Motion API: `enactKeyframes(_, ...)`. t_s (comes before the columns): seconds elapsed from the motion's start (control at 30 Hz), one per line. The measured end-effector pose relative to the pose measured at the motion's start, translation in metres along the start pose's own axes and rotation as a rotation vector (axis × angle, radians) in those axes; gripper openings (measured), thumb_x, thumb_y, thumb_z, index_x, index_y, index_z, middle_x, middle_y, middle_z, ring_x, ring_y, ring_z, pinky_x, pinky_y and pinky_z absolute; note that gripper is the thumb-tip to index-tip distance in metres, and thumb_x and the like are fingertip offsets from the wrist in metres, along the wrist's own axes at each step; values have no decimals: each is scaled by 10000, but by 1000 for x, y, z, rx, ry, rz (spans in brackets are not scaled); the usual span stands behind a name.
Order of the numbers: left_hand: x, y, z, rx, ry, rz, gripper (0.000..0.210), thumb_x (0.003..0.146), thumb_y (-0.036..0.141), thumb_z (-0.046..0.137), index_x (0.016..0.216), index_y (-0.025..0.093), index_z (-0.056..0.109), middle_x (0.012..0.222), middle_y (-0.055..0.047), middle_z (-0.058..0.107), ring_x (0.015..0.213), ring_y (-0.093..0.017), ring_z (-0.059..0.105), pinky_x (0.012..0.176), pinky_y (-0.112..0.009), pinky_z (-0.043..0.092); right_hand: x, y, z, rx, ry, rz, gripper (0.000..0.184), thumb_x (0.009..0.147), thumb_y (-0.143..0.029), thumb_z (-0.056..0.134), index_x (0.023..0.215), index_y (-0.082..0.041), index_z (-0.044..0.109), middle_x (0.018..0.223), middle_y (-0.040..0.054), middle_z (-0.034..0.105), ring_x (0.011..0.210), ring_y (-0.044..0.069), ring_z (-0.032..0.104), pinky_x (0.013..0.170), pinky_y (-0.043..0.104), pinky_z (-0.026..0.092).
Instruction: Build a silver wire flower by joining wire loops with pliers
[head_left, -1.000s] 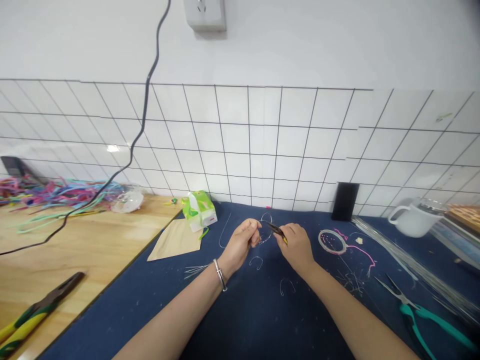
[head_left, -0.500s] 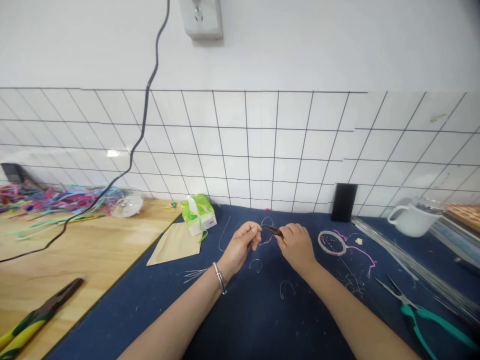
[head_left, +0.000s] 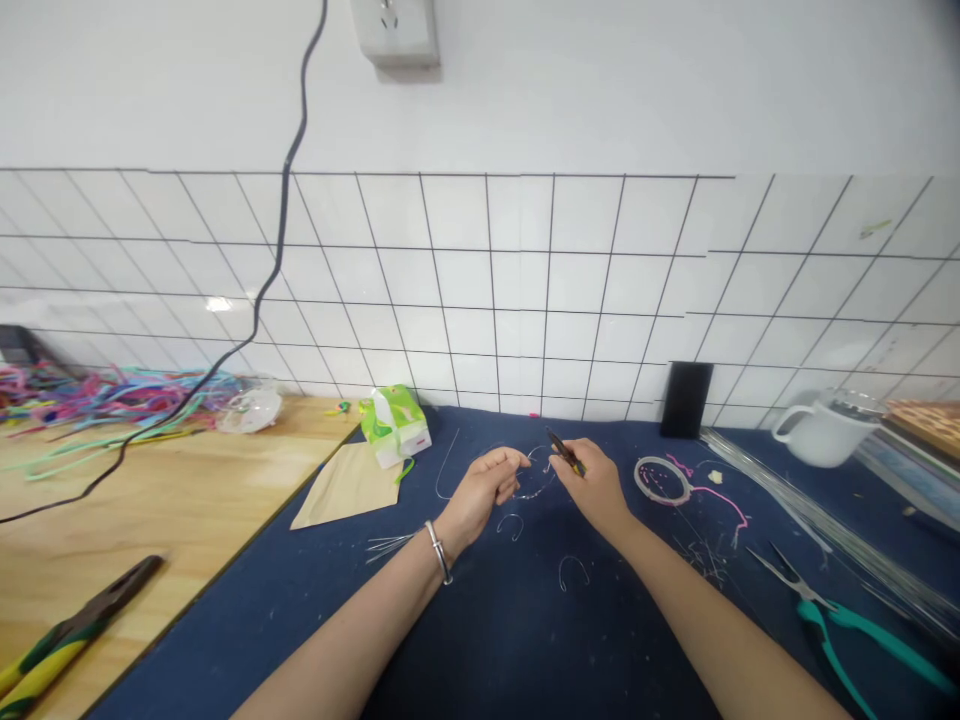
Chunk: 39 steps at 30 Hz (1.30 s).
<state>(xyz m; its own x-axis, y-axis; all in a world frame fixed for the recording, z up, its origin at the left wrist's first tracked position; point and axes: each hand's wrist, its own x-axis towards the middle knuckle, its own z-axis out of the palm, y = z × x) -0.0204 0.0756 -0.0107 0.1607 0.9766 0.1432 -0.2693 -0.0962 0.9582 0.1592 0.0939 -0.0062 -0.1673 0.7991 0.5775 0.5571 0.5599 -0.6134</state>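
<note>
Navy cloth [head_left: 480,640] | tiled wall [head_left: 517,275] | left fingers [head_left: 501,468] pinch wire [head_left: 529,459] | right fingers [head_left: 588,456] grip pliers [head_left: 562,449]

"How do the 2 arms lie?"
"The left forearm [head_left: 367,615] and right forearm [head_left: 686,600] slant forward and inward, converging toward the middle."
"And the left hand [head_left: 480,492]?"
"Thumb and forefinger come together near their tips; the other fingers curl in."
"The right hand [head_left: 596,487]?"
"Back upward, fingers bent in a grip. The 2 hands sit near each other, not touching."
</note>
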Motion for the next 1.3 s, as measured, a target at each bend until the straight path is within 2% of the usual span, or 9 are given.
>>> enactKeyframes(0.1,-1,-2,2,5,-56,-49,212,810,335,532,822,141,616,471,83,303,403,-55,279,567,-234,359,1,-1,-2,47,-36,37,163,823,-309,488,858,-206,609,813,30,593,763,163,547,720,274,410)
enactKeyframes(0.27,-3,-4,4,25,-127,-69,216,827,328,505,836,144,618,475,75,373,389,-55,342,675,-282,409,2,0,-2,28,-70,53,152,818,-295,477,750,-198,572,722,16,564,693,151,521,657,259,396)
enactKeyframes(0.47,-4,-2,7,125,-121,-29,223,814,350,529,814,145,616,489,51,455,413,-68,386,621,-259,412,2,-1,-1,11,-67,29,157,831,-294,464,750,-198,557,734,17,556,707,149,521,658,253,393)
enactKeyframes(0.63,-2,-5,4,168,-42,15,221,807,353,537,806,143,606,470,59,436,403,-55,348,523,-205,363,1,-1,0,-84,-48,-57,175,857,-306,451,795,-192,568,772,34,561,761,159,519,690,259,390)
enactKeyframes(0.73,1,-5,-1,173,59,44,228,814,366,527,824,148,594,493,59,431,405,-47,324,460,-177,300,1,-5,-3,-246,-23,-143,220,874,-348,446,850,-173,577,805,56,565,795,175,504,729,283,370)
enactKeyframes(0.83,3,-2,-4,173,121,67,238,816,380,525,847,153,588,506,60,417,419,-48,320,433,-168,261,0,-11,-6,-455,-59,-220,278,870,-407,452,828,-166,582,783,67,557,786,189,481,725,304,335)
enactKeyframes(1.0,4,3,-5,194,139,96,241,805,383,537,833,151,595,519,54,431,449,-55,346,442,-169,270,-2,-20,-8,-675,-99,-243,288,857,-428,474,770,-171,569,757,66,539,766,196,447,699,317,284)
enactKeyframes(1.3,3,-2,-5,247,150,117,248,802,389,537,828,149,594,536,48,438,478,-64,355,463,-174,276,-2,-25,-10,-763,-73,-241,310,865,-435,457,743,-170,563,732,62,524,751,189,425,680,310,247)
